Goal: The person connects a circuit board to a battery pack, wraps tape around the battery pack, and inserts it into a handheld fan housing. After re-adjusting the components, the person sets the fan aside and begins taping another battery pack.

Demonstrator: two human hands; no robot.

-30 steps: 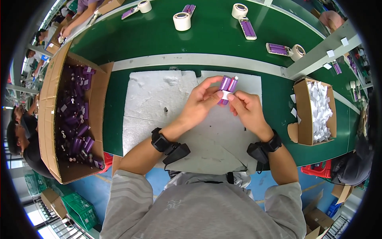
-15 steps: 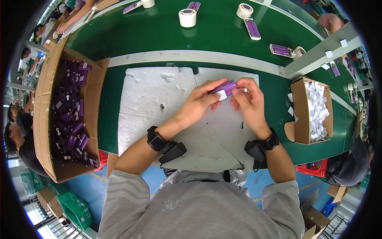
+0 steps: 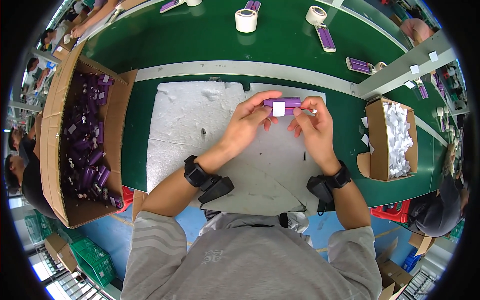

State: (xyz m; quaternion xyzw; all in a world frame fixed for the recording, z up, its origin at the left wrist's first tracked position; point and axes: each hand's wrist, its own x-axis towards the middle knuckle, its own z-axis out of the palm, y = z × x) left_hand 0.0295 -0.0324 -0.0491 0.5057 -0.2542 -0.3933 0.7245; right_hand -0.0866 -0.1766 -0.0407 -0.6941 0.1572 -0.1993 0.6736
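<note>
A purple battery pack [image 3: 291, 103] is held level between my two hands over the white foam sheets [image 3: 200, 110]. My left hand [image 3: 243, 123] pinches its left end, thumb in front and fingers behind. Across its near face lies a square white sticker [image 3: 279, 109], just right of that thumb. My right hand [image 3: 317, 131] grips the other end, its fingertips by the thin red lead. At the end of that lead, a small white connector [image 3: 314, 112] shows beside the right fingers. The undersides of the pack are hidden.
A large cardboard box [image 3: 56, 130] of similar purple packs stands at left. At right, a smaller carton [image 3: 378, 142] holds many white paper pieces. Beyond a pale rail [image 3: 215, 69], white devices [image 3: 246, 21] with purple packs lie on a green belt [image 3: 175, 45]. Co-workers sit at both sides.
The battery pack has turned from a slant to level, so its white sticker now faces up squarely. Devices on the green belt have shifted right.
</note>
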